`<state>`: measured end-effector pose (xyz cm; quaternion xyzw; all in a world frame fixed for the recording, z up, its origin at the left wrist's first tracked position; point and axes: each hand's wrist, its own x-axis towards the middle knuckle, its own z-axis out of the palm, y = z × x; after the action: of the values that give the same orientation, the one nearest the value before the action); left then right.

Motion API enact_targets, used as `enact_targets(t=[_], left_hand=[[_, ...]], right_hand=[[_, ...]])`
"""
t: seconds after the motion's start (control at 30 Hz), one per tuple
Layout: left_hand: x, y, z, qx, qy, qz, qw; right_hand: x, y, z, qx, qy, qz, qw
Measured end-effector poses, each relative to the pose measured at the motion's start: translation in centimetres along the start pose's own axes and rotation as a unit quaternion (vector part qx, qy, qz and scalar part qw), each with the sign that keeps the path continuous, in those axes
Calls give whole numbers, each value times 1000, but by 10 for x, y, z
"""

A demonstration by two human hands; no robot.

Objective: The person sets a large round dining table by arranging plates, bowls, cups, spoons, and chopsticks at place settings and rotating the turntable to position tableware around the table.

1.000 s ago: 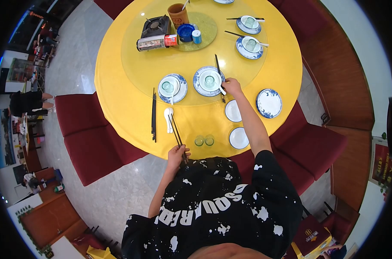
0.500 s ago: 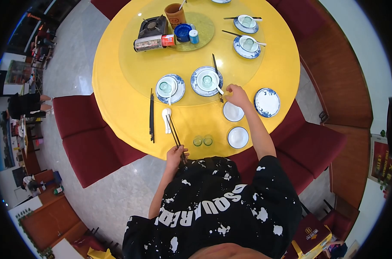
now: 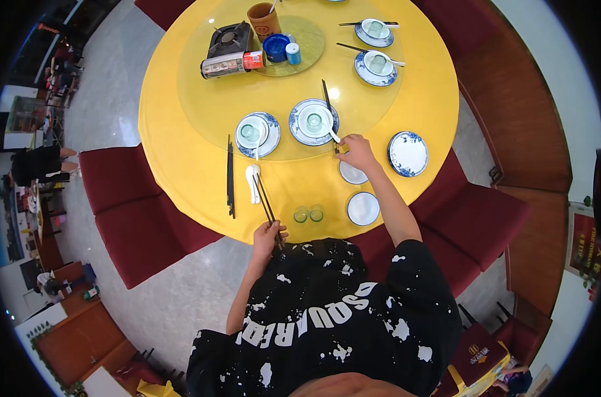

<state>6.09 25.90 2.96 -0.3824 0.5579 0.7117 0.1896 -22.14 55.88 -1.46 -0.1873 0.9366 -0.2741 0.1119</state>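
My left hand (image 3: 267, 239) is closed around a pair of dark chopsticks (image 3: 266, 200) near the table's front edge, their far ends pointing away from me beside white spoons (image 3: 253, 182). My right hand (image 3: 357, 153) reaches across, its thumb and fingers pinched at the near end of another dark pair of chopsticks (image 3: 327, 96). That pair lies over the right side of a blue-patterned plate (image 3: 295, 127), which bears a white bowl and a green glass. A white spoon (image 3: 334, 136) rests with its handle close to my fingertips. Beneath this hand, a small white plate (image 3: 353, 173) is partly hidden.
Two green glasses (image 3: 308, 214), another white plate (image 3: 363, 209) and a stack of patterned plates (image 3: 407, 154) stand nearby. Dark chopsticks (image 3: 231, 178) lie left. Further back are place settings, a portable stove (image 3: 231, 41) and a brown pot (image 3: 264, 21). Red chairs (image 3: 125, 212) flank me.
My right hand has moved slightly left and toward me, its fingers closing on the chopsticks' near end. My left hand still holds its chopsticks in nearly the same place.
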Motion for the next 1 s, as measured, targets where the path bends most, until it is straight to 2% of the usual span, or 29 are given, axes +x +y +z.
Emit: enact_targets(t=[0.47,0.57,0.67,0.77,0.8,0.87,0.93,1.0], left_hand=[[-1,0,4,-2,9,0,1000],[0,1,4,2,5,-7,1000],[-1,1,-1,12,-2,-6,1000],[-1,8,4,14,-8,27,999],[5,7,5,6,-17,44,999],[19,4,10,1,-36,72,997],[38,13,24,-8,-56,92,994],[54,28,42,-45,-75,96,992]], right_hand=[[-4,-4,0,20,20,12,1000],[-5,-4,3,10,46,8,999],[-19,-25,-12,-6,122,24,992],[-44,-50,-2,0,127,80,989],[-59,-69,2,74,106,64,990],[-90,-120,7,218,-5,74,973],[-112,-155,20,300,-124,88,942],[-119,-162,49,349,-176,95,916]])
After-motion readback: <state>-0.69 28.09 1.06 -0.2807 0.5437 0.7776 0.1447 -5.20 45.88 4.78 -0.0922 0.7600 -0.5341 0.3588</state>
